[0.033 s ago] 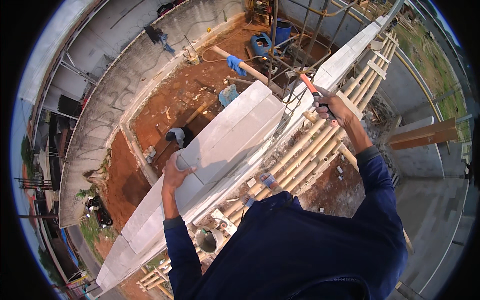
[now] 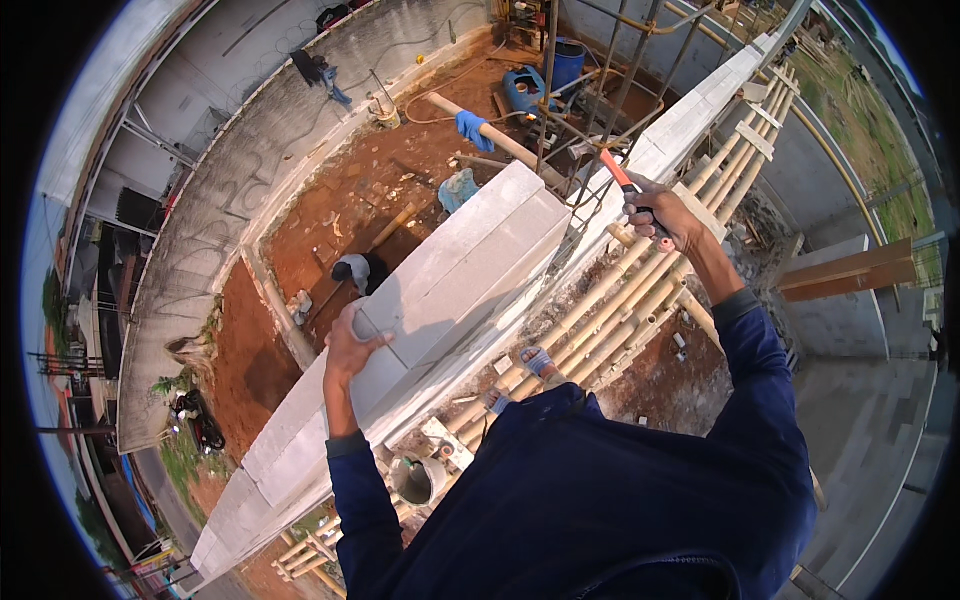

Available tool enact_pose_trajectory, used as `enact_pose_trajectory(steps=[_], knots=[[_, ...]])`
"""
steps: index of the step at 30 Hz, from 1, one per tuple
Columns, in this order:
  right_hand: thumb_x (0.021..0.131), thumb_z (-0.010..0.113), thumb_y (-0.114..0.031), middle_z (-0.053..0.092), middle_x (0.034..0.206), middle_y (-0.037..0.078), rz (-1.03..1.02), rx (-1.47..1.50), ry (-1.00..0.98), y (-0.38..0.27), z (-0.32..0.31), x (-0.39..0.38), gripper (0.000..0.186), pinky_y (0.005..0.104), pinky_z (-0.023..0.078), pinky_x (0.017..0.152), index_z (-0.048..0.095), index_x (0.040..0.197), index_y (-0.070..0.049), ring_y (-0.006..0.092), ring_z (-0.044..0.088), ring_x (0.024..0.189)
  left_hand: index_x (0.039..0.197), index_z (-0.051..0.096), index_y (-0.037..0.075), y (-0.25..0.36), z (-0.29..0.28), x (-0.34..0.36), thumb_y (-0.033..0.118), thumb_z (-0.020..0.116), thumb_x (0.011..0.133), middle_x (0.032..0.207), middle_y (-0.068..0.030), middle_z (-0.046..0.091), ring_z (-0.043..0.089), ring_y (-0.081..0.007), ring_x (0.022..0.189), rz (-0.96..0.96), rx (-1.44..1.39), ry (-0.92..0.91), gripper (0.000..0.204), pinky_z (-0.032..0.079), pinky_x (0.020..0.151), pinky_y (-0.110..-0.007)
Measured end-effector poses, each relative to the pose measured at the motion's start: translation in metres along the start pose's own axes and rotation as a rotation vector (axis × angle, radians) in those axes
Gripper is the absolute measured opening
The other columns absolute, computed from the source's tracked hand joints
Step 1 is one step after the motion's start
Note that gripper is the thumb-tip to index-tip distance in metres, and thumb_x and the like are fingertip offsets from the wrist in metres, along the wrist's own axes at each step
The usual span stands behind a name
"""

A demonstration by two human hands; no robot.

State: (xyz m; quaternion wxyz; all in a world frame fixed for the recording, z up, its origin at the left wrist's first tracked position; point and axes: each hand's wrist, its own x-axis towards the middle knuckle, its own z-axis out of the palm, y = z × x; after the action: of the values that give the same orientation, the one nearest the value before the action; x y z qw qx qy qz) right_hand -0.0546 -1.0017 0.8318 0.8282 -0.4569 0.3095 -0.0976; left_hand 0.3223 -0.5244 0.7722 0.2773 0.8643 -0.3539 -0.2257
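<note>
Rested the left hand (image 2: 352, 347), thumb spread wide from the fingers, on the tall part of the white block wall (image 2: 480, 255), and curled the right hand (image 2: 662, 212) tight around an orange and black hand tool (image 2: 617, 172), held up near the steel rods (image 2: 549, 80). Had long rows of that wall up already, but looked to have some left by the rods, past the big step down.

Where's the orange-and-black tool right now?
In the head view, the orange-and-black tool is right of centre, held in the right hand, near the upper end of the pale blocks.
</note>
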Motion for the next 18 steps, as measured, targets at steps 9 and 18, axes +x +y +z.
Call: enact_pose_trajectory(steps=[9, 18], knots=[[0.103, 0.047, -0.001, 0.049, 0.090, 0.002, 0.050, 0.049, -0.076, -0.006, -0.016, 0.010, 0.064, 0.0200, 0.033, 0.041, 0.027, 0.164, -0.007, 0.0037, 0.038, 0.057, 0.140, 0.062, 0.014, 0.008, -0.003, -0.005, 0.031, 0.096, 0.067, 0.133, -0.0105, 0.067, 0.059, -0.0330, 0.130, -0.025, 0.008, 0.021, 0.082, 0.038, 0.113, -0.048], [0.100, 0.049, 0.000, 0.051, 0.087, 0.004, 0.044, 0.098, -0.107, -0.016, -0.024, 0.018, 0.067, 0.0180, 0.032, 0.039, 0.031, 0.164, -0.007, 0.0033, 0.040, 0.055, 0.139, 0.061, 0.010, 0.012, -0.007, -0.006, 0.030, 0.095, 0.070, 0.132, -0.0132, 0.066, 0.061, -0.0321, 0.127, -0.008, -0.057, 0.013, 0.080, 0.041, 0.112, -0.045]])
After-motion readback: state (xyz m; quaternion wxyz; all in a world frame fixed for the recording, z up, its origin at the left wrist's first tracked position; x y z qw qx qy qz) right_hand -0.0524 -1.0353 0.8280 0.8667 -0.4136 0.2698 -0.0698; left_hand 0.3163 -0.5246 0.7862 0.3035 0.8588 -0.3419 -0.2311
